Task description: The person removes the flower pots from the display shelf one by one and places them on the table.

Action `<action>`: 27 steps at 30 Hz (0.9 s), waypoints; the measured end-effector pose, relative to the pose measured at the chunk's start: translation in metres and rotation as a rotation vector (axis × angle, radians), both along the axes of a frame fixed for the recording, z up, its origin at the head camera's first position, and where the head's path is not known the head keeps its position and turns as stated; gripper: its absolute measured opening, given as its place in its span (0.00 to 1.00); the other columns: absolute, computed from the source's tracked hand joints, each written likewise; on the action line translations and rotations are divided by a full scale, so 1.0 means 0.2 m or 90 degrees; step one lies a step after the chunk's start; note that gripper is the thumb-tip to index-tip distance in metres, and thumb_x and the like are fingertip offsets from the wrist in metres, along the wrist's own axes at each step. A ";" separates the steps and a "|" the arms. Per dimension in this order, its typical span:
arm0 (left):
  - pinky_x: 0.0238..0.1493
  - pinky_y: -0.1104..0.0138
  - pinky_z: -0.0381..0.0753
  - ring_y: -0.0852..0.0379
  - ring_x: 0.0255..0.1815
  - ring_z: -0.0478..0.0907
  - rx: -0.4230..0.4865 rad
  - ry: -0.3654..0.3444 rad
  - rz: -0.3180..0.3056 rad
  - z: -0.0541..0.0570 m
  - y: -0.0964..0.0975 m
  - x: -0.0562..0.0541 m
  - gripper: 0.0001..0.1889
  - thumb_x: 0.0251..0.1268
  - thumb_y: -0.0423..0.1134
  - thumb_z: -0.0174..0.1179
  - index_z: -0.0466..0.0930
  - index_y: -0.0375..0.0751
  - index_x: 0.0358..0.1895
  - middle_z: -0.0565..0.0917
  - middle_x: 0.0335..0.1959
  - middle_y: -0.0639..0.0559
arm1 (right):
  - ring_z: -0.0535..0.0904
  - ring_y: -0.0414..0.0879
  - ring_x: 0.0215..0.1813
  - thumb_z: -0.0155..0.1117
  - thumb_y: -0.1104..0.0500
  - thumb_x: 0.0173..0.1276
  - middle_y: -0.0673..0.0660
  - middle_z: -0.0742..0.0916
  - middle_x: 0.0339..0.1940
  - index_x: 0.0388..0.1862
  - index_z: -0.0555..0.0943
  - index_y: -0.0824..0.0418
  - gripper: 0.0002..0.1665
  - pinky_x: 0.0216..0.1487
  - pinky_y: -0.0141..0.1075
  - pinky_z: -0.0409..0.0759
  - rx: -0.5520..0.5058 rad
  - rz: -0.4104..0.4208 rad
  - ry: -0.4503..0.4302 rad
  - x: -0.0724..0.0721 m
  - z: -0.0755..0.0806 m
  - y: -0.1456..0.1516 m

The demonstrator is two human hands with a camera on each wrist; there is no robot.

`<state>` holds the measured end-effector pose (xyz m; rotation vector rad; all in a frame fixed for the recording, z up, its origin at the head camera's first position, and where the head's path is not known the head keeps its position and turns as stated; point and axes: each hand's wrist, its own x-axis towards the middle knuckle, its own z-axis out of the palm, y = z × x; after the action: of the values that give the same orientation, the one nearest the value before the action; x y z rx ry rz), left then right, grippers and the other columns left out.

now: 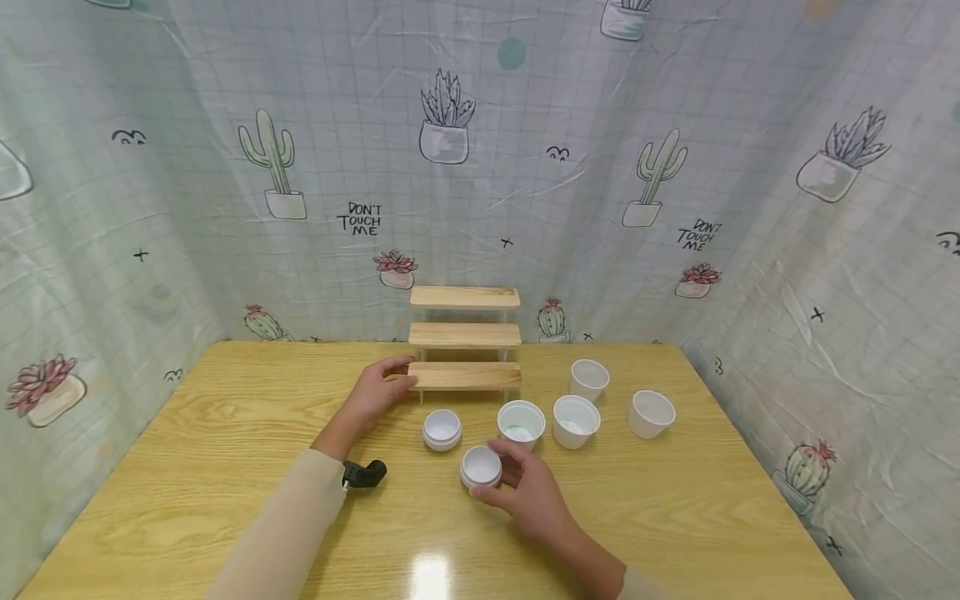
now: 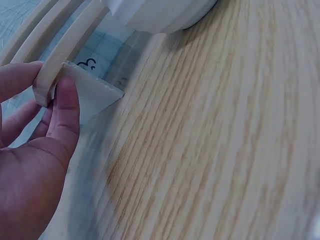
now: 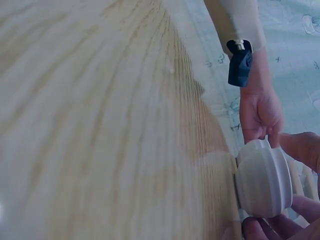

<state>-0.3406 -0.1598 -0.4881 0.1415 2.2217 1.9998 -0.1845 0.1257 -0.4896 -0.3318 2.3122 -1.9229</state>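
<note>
My left hand (image 1: 377, 392) pinches the left end of the lowest board of a three-tier wooden shelf (image 1: 465, 377); the left wrist view shows thumb and fingers on that board end (image 2: 46, 82), near a clear side support. With thumb and fingers about its right side, my right hand (image 1: 538, 498) grips a small white round pot (image 1: 482, 467), wider at its lower part. In the right wrist view this pot (image 3: 262, 182) stands upright at the table surface. A similar white pot (image 1: 442, 430) stands between the shelf and the held one. Just beyond my right fingers is a white plastic cup (image 1: 521, 423).
To the right stand more white cups: one (image 1: 576, 422) beside the nearest cup, one (image 1: 589, 379) behind, and one (image 1: 652, 414) farthest right. A patterned curtain (image 1: 510, 183) encloses the wooden table (image 1: 187, 467) at the back and sides. A black camera mount (image 1: 365, 474) sits on my left wrist.
</note>
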 end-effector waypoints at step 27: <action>0.61 0.63 0.87 0.62 0.47 0.78 0.110 -0.033 -0.031 -0.02 -0.02 -0.02 0.31 0.74 0.27 0.58 0.60 0.25 0.76 0.65 0.61 0.39 | 0.79 0.62 0.65 0.81 0.65 0.56 0.70 0.79 0.67 0.66 0.74 0.74 0.41 0.64 0.41 0.86 0.069 -0.015 0.016 0.00 0.02 -0.02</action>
<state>-0.3452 -0.1629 -0.4926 0.1602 1.9929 2.1423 -0.1855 0.1207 -0.4856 -0.3224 2.4356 -1.8042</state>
